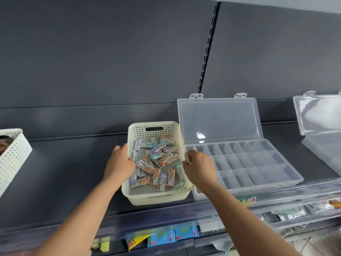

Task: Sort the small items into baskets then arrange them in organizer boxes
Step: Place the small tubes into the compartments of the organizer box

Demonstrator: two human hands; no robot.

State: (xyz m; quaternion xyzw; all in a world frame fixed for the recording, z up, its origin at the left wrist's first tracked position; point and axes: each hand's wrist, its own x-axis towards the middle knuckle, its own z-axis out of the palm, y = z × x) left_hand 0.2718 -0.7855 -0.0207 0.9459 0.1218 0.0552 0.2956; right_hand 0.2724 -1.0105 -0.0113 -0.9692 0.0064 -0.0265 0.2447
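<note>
The dark shelf (pixel 64 172) carries everything. Just right of the cream perforated basket (pixel 156 199), touching its side, a clear organizer box (pixel 262 157) lies with its lid propped open and every compartment bare. A second clear organizer (pixel 321 115) stands well right of the basket, also open, and another perforated basket (pixel 13 156) sits far to its left. The left hand (pixel 120 163) grips the basket's left rim and the right hand (pixel 200 168) its right rim, fingers curled over the edges. Inside lies a loose heap of small wrapped packs (pixel 156 163) in orange, lilac and teal. Sorting into this basket looks done; filling the compartments has not begun. The packs' labels are too blurred to read.
</note>
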